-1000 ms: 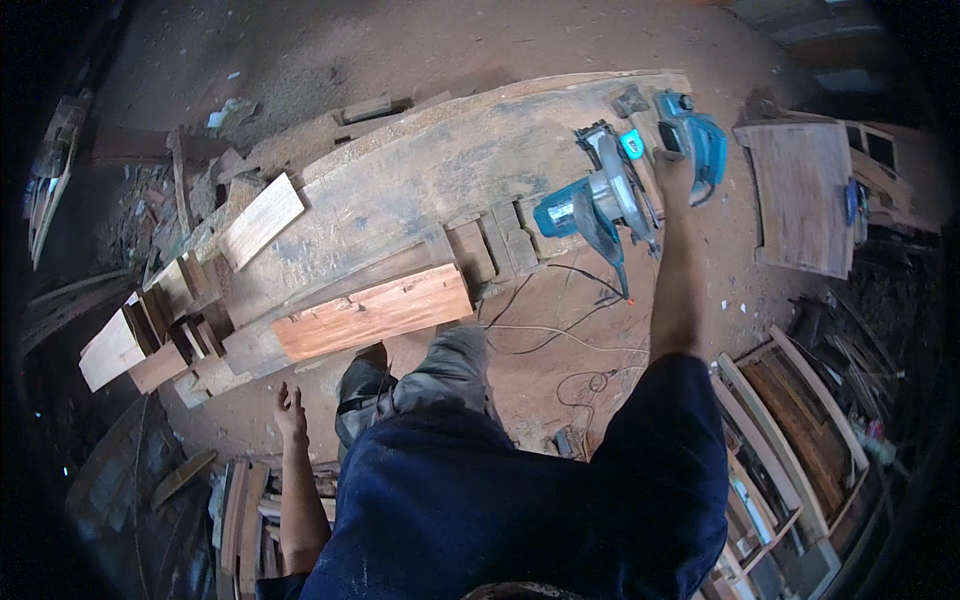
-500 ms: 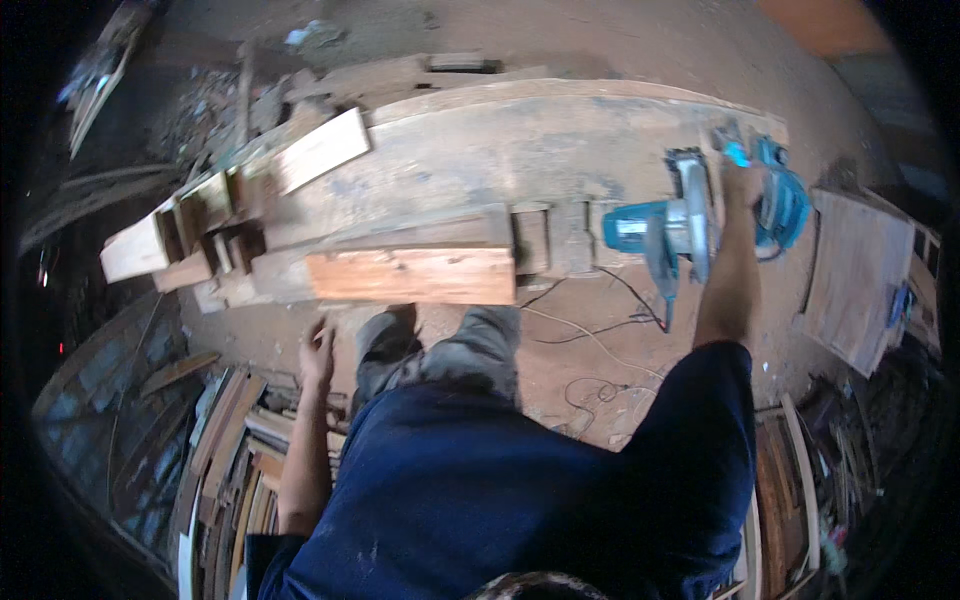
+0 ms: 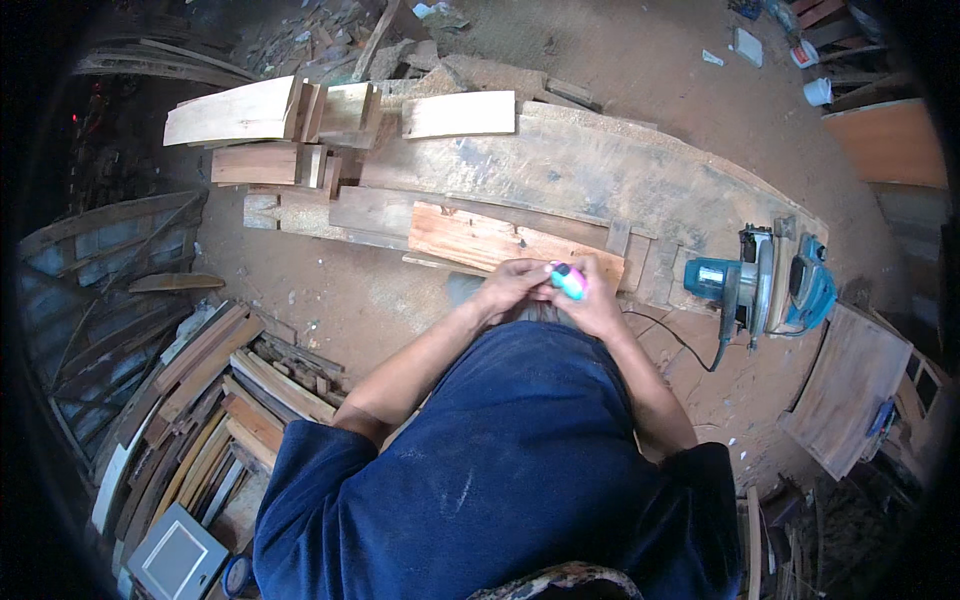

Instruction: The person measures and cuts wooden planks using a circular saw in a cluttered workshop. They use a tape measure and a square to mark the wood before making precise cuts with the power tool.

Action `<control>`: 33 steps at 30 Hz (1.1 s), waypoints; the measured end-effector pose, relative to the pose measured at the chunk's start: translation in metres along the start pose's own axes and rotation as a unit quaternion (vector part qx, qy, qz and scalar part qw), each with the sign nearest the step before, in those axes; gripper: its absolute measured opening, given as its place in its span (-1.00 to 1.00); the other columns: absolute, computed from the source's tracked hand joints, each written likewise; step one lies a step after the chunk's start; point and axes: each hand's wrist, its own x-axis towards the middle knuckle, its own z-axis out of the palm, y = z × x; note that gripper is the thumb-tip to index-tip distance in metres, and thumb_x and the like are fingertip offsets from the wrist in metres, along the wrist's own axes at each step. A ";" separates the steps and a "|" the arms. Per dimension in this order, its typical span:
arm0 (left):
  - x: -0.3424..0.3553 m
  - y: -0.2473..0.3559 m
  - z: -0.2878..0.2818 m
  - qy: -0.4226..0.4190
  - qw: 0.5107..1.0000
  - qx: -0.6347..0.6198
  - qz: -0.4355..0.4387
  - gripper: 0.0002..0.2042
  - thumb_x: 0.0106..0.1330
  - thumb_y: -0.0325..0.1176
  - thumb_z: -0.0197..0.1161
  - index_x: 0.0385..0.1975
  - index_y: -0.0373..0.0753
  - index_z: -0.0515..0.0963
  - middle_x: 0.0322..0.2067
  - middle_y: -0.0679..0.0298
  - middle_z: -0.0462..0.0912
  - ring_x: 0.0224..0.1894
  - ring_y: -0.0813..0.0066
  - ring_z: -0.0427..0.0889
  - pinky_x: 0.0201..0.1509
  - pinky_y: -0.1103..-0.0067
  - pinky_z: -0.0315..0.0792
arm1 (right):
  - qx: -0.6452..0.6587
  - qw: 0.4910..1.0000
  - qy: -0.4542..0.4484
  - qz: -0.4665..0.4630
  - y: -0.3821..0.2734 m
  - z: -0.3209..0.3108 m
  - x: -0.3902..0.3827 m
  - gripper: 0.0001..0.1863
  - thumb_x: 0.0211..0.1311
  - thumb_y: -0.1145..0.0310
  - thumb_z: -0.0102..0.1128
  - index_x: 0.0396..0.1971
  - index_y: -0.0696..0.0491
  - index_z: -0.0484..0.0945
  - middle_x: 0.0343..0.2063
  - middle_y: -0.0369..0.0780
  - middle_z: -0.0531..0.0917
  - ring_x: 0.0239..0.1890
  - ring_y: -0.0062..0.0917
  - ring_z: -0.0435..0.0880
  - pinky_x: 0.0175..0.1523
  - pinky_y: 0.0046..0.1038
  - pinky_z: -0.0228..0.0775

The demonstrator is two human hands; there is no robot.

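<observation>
Object, teal and pink, rests in the right hand, fingers closed around it; left hand curls against it, its grip undeterminable. Judged best: steady wrists and a firm right hold. Just beyond, a plank lies at the near edge of the table; a saw stands farther right.

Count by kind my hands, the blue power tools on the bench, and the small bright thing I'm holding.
Hands: 2 (left hand, right hand)
Blue power tools: 2 (saw, planer)
Small bright thing: 1
Total: 5
</observation>
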 end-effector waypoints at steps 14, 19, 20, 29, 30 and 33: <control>0.018 -0.017 -0.271 0.425 0.878 0.128 0.177 -0.67 0.42 -0.16 0.31 -0.04 -0.30 0.66 -0.22 0.30 0.70 -0.19 0.56 0.57 -0.04 0.55 0.47 | -0.231 0.971 0.008 0.068 0.084 -0.110 -0.017 -0.41 -0.03 0.03 0.54 -0.03 0.03 0.58 -0.13 -0.13 0.73 -0.03 -0.24 0.71 0.08 -0.28 0.51; 0.029 -0.016 -0.242 0.453 0.862 0.148 0.173 -0.66 0.42 -0.18 0.30 0.00 -0.33 0.67 -0.15 0.23 0.73 -0.16 0.49 0.63 -0.02 0.54 0.49 | -0.207 0.976 -0.002 0.066 0.097 -0.116 -0.030 -0.44 -0.01 0.10 0.55 -0.04 0.05 0.58 -0.11 -0.07 0.71 -0.05 -0.19 0.70 0.04 -0.24 0.51; 0.031 -0.018 -0.242 0.449 0.864 0.149 0.174 -0.66 0.42 -0.19 0.30 0.01 -0.33 0.67 -0.15 0.22 0.74 -0.15 0.49 0.63 -0.01 0.55 0.49 | -0.203 0.978 0.004 0.054 0.096 -0.114 -0.030 -0.45 -0.01 0.13 0.55 -0.03 0.04 0.58 -0.11 -0.07 0.71 -0.04 -0.19 0.70 0.05 -0.24 0.51; 0.031 -0.018 -0.273 0.434 0.865 0.190 0.168 -0.67 0.42 -0.18 0.31 0.01 -0.29 0.67 -0.15 0.23 0.74 -0.12 0.48 0.63 0.07 0.52 0.47 | -0.181 0.982 0.020 0.042 0.074 -0.090 -0.032 -0.43 -0.04 0.17 0.58 -0.01 0.02 0.58 -0.08 -0.08 0.70 0.03 -0.22 0.69 0.10 -0.26 0.50; 0.032 -0.020 -0.274 0.436 0.862 0.199 0.167 -0.66 0.42 -0.17 0.31 0.02 -0.28 0.67 -0.15 0.22 0.74 -0.11 0.48 0.63 0.06 0.51 0.48 | -0.184 0.982 0.023 0.044 0.077 -0.087 -0.029 -0.43 -0.04 0.17 0.58 -0.01 0.03 0.58 -0.08 -0.08 0.70 0.03 -0.22 0.69 0.10 -0.26 0.50; 0.033 -0.021 -0.265 0.422 0.867 0.206 0.165 -0.63 0.44 -0.12 0.27 0.05 -0.28 0.64 -0.10 0.20 0.71 -0.09 0.48 0.61 0.05 0.51 0.48 | -0.183 0.982 0.013 0.041 0.088 -0.093 -0.029 -0.43 0.00 0.16 0.55 0.01 0.05 0.57 -0.04 -0.09 0.69 0.04 -0.23 0.67 0.13 -0.26 0.49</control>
